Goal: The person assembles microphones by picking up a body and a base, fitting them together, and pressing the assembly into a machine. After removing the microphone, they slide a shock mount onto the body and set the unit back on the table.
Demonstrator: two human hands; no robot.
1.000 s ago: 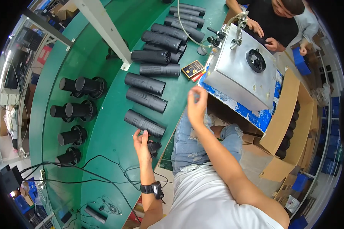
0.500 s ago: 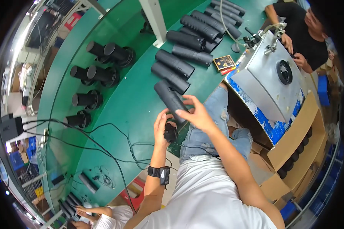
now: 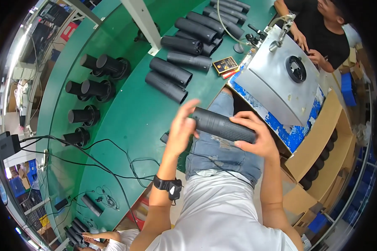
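My right hand [image 3: 259,134] is closed round one end of a black textured tube [image 3: 222,124], held above my lap and lying nearly level. Close to the tube's left end is my left hand [image 3: 181,129], slightly smeared by motion. Its fingers are apart and stretched upward, and the thumb is near the tube's end; whether it touches cannot be made out. A small black box [image 3: 165,137] shows beside the left hand. Around my left wrist is a black strap with a small device [image 3: 171,188].
Several similar tubes [image 3: 167,85] lie on the green table [image 3: 125,113]. Black stands with upright cylinders [image 3: 94,88] line its left part, with loose cables [image 3: 109,167] nearer. At right are a metal box machine [image 3: 276,75], an open carton [image 3: 314,142] and a co-worker [image 3: 322,33].
The tube has swung from steep to nearly level and moved right, away from the table's tubes. My right hand now grips its right end; my left hand has risen to its left end.
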